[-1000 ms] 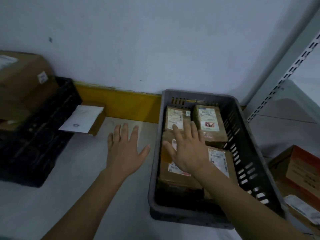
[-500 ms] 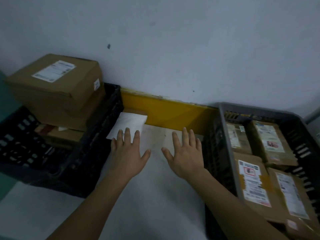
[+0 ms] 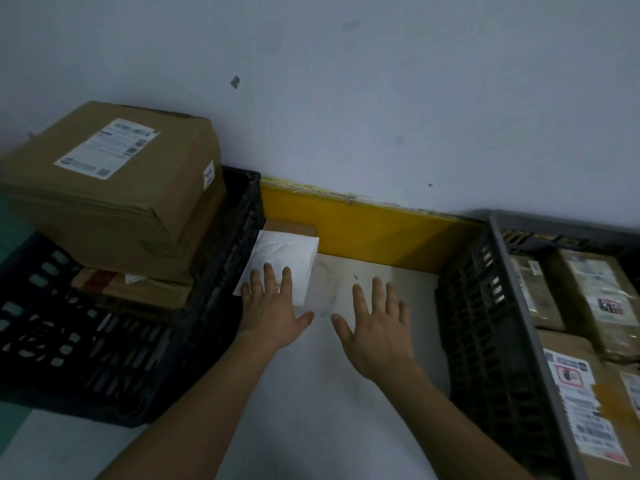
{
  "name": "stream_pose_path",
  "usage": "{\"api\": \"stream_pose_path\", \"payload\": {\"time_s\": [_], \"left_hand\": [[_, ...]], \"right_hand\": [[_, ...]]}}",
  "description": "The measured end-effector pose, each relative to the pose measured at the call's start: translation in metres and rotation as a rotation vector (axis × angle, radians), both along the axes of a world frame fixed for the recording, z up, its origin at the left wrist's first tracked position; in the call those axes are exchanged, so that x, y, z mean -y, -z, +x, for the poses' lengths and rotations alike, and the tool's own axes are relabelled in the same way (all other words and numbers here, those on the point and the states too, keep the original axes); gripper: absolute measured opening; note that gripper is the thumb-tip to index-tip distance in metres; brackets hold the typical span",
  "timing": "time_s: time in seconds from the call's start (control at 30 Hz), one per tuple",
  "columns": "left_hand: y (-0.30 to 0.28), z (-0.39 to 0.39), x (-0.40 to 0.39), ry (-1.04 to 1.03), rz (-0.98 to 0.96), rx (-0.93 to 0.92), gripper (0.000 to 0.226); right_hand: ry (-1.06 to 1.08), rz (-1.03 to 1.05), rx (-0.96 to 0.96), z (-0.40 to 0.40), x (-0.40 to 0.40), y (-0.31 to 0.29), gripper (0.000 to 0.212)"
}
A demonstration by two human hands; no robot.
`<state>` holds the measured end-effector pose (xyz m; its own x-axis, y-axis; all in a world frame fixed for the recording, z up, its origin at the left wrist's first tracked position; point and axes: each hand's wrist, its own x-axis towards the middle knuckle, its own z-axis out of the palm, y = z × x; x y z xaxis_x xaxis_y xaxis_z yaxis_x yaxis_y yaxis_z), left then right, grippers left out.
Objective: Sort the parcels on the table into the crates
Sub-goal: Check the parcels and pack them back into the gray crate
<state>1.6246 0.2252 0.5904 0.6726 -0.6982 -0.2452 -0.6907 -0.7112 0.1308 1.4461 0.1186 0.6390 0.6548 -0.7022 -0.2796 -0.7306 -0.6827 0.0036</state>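
A black crate [image 3: 114, 348] on the left is stacked high with a large cardboard box [image 3: 114, 188]; a grey crate [image 3: 512, 306] of parcels stands on the right. Between them on the worktop [image 3: 311, 427] lies a white envelope [image 3: 284, 261] on a small brown parcel [image 3: 291, 227]. The left hand [image 3: 273, 313] rests spread on the envelope; the right hand [image 3: 377, 327] hovers spread nearby. Lifted alone, the envelope could slide off. Since half a second ago, both hands have edged toward it.
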Motion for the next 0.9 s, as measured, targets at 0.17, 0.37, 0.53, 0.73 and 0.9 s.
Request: {"api": "stream_pose_path", "payload": {"time_s": [0.17,0.37,0.53,0.73,0.9], "left_hand": [[0.024,0.016,0.020,0.044,0.118,0.010,0.119],[0.039,0.021,0.031,0.063,0.171,0.079,0.088],[0.037,0.027,0.029,0.132,0.221,0.033,0.076],[-0.011,0.036,0.013,-0.055,-0.413,-0.160,0.053],[-0.075,0.017,0.007,-0.500,-1.037,-0.678,0.040]], "right_hand": [[0.012,0.055,-0.028,0.006,0.005,0.008,0.094],[0.008,0.070,-0.035,0.005,0.016,0.017,0.089],[-0.011,0.094,-0.017,0.010,0.018,0.020,0.087],[-0.007,0.117,0.072,0.013,0.020,0.019,0.084],[0.095,0.270,0.324,0.017,0.014,0.007,0.083]]}}
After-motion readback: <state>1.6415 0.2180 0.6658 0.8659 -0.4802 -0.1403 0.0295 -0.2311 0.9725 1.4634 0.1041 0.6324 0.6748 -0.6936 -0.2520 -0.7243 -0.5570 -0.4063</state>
